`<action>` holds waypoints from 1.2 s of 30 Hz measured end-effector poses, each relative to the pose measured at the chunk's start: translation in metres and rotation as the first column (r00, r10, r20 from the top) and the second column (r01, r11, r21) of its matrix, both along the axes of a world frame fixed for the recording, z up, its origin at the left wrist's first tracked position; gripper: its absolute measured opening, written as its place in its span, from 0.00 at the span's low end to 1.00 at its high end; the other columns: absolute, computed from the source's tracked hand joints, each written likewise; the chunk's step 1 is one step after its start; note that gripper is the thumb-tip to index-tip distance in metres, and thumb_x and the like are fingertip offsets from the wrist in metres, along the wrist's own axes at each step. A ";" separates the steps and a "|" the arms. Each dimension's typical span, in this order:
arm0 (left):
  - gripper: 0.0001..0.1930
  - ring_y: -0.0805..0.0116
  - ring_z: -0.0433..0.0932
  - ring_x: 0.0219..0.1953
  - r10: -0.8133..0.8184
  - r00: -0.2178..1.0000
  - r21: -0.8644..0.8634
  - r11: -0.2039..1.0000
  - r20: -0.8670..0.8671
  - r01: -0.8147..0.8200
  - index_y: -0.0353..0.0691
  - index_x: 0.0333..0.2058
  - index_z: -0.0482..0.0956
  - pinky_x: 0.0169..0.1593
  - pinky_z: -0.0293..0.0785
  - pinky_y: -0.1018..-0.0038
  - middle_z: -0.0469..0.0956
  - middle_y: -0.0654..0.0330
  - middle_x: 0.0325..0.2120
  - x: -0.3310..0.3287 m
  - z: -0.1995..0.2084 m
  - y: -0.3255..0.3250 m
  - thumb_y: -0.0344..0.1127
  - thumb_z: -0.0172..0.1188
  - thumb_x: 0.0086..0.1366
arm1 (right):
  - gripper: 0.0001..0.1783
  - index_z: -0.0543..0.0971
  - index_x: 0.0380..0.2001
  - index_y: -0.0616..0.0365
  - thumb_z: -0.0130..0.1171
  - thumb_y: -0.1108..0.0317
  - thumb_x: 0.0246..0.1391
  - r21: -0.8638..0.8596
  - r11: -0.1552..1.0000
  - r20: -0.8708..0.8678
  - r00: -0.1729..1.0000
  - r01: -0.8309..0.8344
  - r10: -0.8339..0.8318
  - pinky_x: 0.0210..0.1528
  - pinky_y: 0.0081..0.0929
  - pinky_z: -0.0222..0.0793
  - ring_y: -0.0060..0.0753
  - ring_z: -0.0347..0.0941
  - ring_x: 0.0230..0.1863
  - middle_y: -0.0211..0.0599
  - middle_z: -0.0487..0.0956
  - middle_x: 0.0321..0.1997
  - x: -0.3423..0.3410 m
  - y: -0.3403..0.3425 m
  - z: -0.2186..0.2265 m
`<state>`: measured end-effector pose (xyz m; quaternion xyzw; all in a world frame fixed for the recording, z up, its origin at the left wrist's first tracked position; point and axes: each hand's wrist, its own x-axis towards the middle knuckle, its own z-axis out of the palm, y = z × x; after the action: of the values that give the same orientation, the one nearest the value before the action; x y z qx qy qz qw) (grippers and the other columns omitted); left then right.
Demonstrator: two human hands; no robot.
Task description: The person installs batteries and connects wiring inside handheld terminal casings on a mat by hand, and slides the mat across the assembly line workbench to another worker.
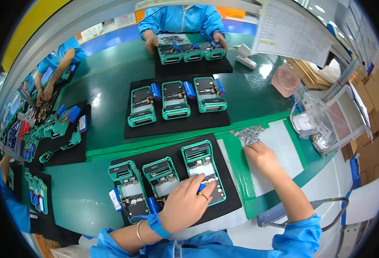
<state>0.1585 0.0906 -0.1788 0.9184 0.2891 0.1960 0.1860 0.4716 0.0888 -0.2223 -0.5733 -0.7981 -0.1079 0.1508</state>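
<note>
My left hand, with a ring and a blue wrist strap, lies over the rightmost of three green-and-black device housings. Its bent fingers close around a blue battery, only partly visible. To its left are the middle housing and the left housing, each with a blue battery beside it. My right hand reaches into a pile of small silver metal pieces on a white sheet. Its fingertips are pinched together; what they hold, if anything, is hidden.
A black mat lies under my housings. Beyond it, another black mat carries three housings with batteries. A co-worker handles more housings opposite; other people work at left. A pink fan and plastic bags stand at right.
</note>
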 end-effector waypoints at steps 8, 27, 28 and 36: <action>0.26 0.56 0.65 0.63 -0.110 0.973 0.123 0.983 -0.204 0.137 0.43 0.53 0.77 0.63 0.59 0.56 0.70 0.51 0.58 -0.013 -0.006 -0.025 0.48 0.64 0.59 | 0.13 0.78 0.34 0.58 0.57 0.73 0.40 -0.057 0.994 0.172 0.979 -0.098 0.106 0.35 0.26 0.76 0.33 0.76 0.35 0.33 0.77 0.32 0.009 0.006 0.009; 0.22 0.49 0.68 0.60 -0.160 0.969 0.257 0.944 -0.187 0.206 0.41 0.55 0.75 0.66 0.60 0.54 0.71 0.53 0.58 -0.004 -0.031 -0.025 0.37 0.51 0.62 | 0.07 0.78 0.26 0.55 0.62 0.74 0.38 -0.001 0.981 0.003 0.981 -0.193 0.193 0.30 0.30 0.75 0.34 0.76 0.31 0.32 0.75 0.26 -0.053 0.018 0.059; 0.22 0.49 0.68 0.60 -0.153 0.971 0.251 0.948 -0.185 0.198 0.41 0.55 0.75 0.66 0.60 0.54 0.71 0.53 0.58 -0.004 -0.033 -0.024 0.37 0.51 0.62 | 0.09 0.79 0.28 0.55 0.63 0.74 0.38 -0.004 0.970 -0.040 0.969 -0.244 0.244 0.29 0.30 0.74 0.34 0.75 0.31 0.31 0.74 0.27 -0.068 0.015 0.064; 0.23 0.50 0.68 0.61 -0.187 0.981 0.194 0.962 -0.044 0.192 0.42 0.54 0.77 0.65 0.60 0.56 0.72 0.54 0.56 -0.003 -0.038 -0.020 0.36 0.53 0.59 | 0.13 0.78 0.28 0.54 0.60 0.66 0.33 -0.007 0.953 0.186 0.936 -0.302 0.297 0.21 0.22 0.65 0.27 0.68 0.29 0.26 0.67 0.25 -0.115 0.006 0.037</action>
<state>0.1554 0.0707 -0.2163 0.9582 0.1812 0.1932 0.1083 0.3565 0.0948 -0.1857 -0.4309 -0.8854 -0.1452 0.0968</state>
